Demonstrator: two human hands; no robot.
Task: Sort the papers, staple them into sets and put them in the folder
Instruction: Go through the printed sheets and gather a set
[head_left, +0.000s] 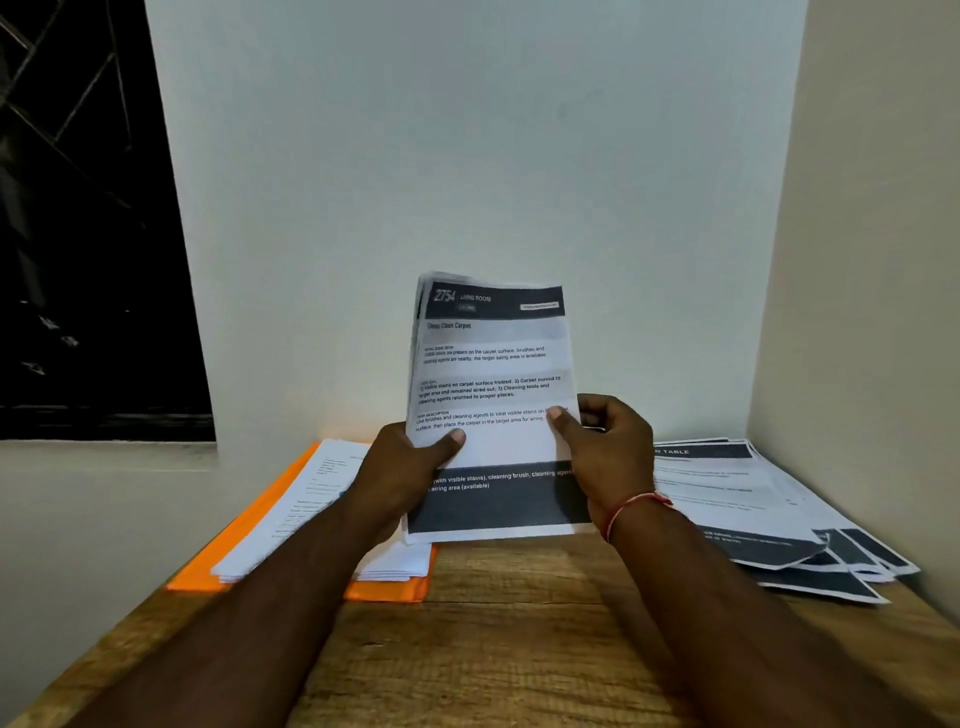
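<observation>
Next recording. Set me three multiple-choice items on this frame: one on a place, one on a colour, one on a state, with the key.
1. Where on the table does the fanned pile of printed sheets lie?
A) at its right, by the wall
B) at its left edge
C) in a drawer

2. What colour is the folder?
A) blue
B) orange
C) black

3. How is the held stack of papers?
A) flat on the table
B) rolled up
C) upright, gripped by the left hand and right hand

Key: 1 A, it fans out beside the right wall; 2 B, its orange edge shows; 3 C, both thumbs press its front page.
</observation>
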